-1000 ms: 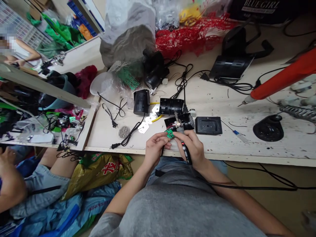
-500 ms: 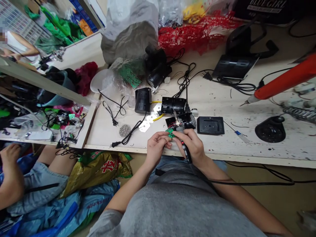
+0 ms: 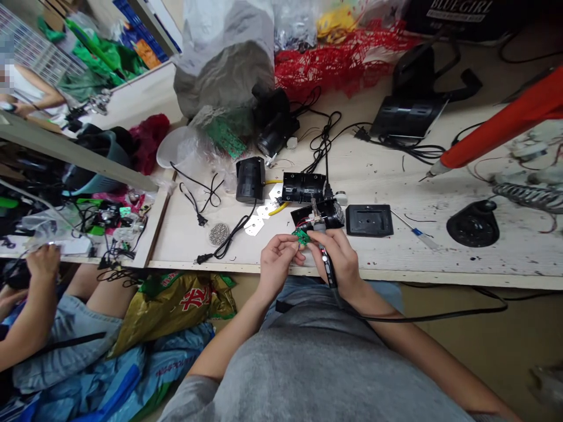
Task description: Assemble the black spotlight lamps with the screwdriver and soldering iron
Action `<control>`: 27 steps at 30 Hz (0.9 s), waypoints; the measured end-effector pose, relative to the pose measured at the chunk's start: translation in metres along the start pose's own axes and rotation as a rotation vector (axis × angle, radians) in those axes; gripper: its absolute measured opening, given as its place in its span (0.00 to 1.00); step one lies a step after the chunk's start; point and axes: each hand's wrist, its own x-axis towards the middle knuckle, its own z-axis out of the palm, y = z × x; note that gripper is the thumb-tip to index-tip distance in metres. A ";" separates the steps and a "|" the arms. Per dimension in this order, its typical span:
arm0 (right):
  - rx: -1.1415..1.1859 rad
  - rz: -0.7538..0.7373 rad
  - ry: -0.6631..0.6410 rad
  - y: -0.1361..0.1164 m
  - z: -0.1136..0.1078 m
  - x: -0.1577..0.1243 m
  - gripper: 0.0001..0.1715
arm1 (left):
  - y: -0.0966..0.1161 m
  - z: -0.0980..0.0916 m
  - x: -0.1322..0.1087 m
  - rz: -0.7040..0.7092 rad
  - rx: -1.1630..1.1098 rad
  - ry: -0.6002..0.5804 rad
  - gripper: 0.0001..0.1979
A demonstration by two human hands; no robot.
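My left hand (image 3: 277, 262) pinches a small green circuit board (image 3: 301, 235) by its edge, just above the bench's front edge. My right hand (image 3: 339, 259) grips a black pen-style soldering iron (image 3: 328, 272) with a red light, its cord running down past my forearm. The iron's tip is hidden behind my fingers and the board. Just beyond the board lies an open black plastic housing (image 3: 317, 215) with red wires, close to both hands but apparently not touching them.
Black housing parts (image 3: 303, 187), a black plate (image 3: 368, 220), a small screwdriver (image 3: 416, 237), and tangled black cords lie on the scarred white bench (image 3: 185, 246). A large orange-handled tool (image 3: 497, 132) points in from the right. A co-worker's hand (image 3: 43, 262) is at the left.
My hands and the board stay almost in place, with the whole view shifting slightly. The co-worker's hand at the left has risen toward the lower shelf edge.
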 end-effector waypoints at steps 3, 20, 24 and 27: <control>0.018 -0.005 0.003 0.000 0.005 0.003 0.21 | 0.000 -0.002 -0.001 0.006 -0.015 0.007 0.20; 0.007 0.000 -0.019 0.008 0.010 -0.007 0.22 | -0.004 -0.001 -0.002 -0.030 0.015 0.061 0.20; 0.004 -0.038 -0.028 0.004 0.004 -0.003 0.19 | -0.004 0.001 -0.003 0.005 0.025 0.070 0.17; 0.007 -0.073 -0.047 -0.002 -0.011 0.002 0.16 | -0.004 0.002 -0.003 0.020 0.023 0.077 0.15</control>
